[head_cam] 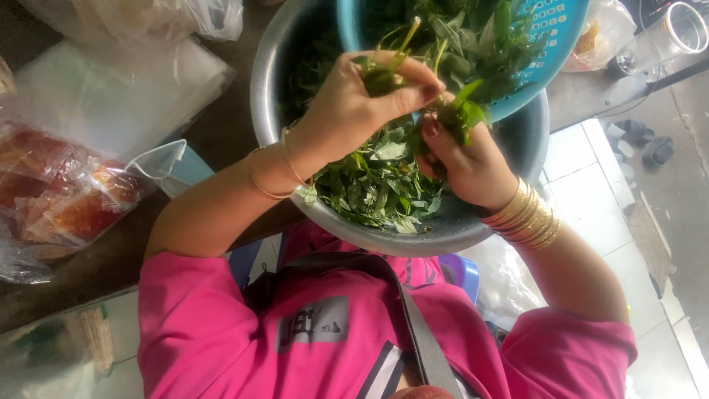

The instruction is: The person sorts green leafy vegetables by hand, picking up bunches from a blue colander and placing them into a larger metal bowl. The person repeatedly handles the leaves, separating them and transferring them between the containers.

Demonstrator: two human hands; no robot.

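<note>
The left hand (pixel 354 107) is closed narrow, thumb and fingertips pinched around a sprig of green stems (pixel 384 74) whose cut ends stick up past the knuckles. Just beside it, almost touching, the right hand (pixel 465 166) is closed too, its fingers curled around a leafy tuft (pixel 461 114) at the other end of what looks like the same bunch. Whether the two pieces are still joined is hidden by the fingers. Both hands are held low over the middle of a large metal bowl (pixel 443 240), a position in which anything that drops lands inside it rather than on the floor. A heap of loose green leaves (pixel 377 185) already lies in the near part of the bowl, right under the wrists. A blue plastic colander (pixel 550 29) full of uncut greens rests tilted in the far side of the bowl, within easy reach of either hand. Thin gold bracelets (pixel 269 174) sit on the left wrist and a stack of gold bangles (pixel 524 218) on the right. The bowl overhangs the edge of a dark desk (pixel 88 273), close to the person's pink shirt. Further left on the desk lie clear bags of red food (pixel 66 199), and on the right is a pale tiled floor (pixel 591 177).
</note>
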